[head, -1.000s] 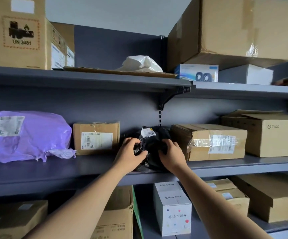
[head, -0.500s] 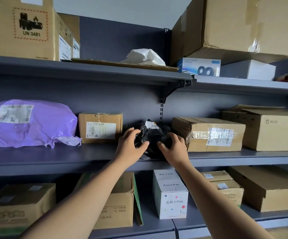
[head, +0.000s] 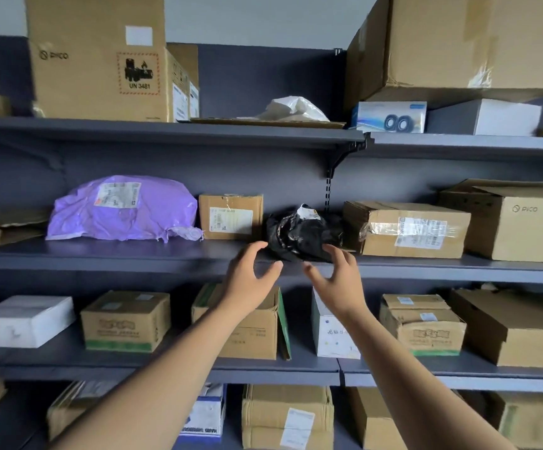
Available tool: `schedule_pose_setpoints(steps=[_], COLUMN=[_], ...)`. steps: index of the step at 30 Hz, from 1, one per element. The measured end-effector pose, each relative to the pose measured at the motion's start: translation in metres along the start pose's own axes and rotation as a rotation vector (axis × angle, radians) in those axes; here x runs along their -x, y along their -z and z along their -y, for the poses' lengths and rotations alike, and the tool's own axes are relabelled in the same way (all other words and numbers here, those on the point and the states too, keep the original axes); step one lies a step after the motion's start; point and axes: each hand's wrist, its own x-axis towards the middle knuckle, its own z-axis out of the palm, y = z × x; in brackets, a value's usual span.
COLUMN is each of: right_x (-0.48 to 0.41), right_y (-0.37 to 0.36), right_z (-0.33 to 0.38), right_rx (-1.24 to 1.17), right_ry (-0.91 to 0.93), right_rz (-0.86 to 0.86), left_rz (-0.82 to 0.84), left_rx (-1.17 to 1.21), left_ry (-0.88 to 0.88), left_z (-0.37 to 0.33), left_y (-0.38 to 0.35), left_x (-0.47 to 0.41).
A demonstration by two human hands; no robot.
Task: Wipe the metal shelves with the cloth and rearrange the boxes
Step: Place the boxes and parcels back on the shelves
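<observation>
A crumpled black plastic parcel (head: pixel 299 233) with a white label sits on the middle grey metal shelf (head: pixel 133 254), between a small brown box (head: pixel 230 216) and a taped brown box (head: pixel 410 228). My left hand (head: pixel 250 276) hovers just in front of the shelf edge, fingers spread, holding nothing. My right hand (head: pixel 336 277) is beside it, also spread and empty, its fingertips near the parcel's lower right. No cloth is visible.
A purple mailer bag (head: pixel 124 207) lies left on the middle shelf, a Pico box (head: pixel 520 222) at the right. The upper shelf holds large cartons, a white bag (head: pixel 291 108) and a speaker box (head: pixel 390 116). Lower shelves carry several boxes.
Both hands have let go of the black parcel and pulled back from the shelf with fingers spread. The parcel stays on the shelf. The view has widened to show lower shelves.
</observation>
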Motion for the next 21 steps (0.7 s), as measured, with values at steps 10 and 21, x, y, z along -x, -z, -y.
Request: schedule_pose_setpoints(steps=[10,21], right_x=[0.074,0.117], right_y=[-0.051,-0.143], right_z=[0.069,0.136], right_rx=[-0.147,-0.104], right_ry=[0.079,0.168], right_rz=[0.179,0.276], left_rz=[-0.052,-0.048], left_rx=[-0.034,0.071], left_ry=[0.118,0.180], left_z=[0.015,0.080], left_y=[0.102,0.197], left_x=[0.070,0.093])
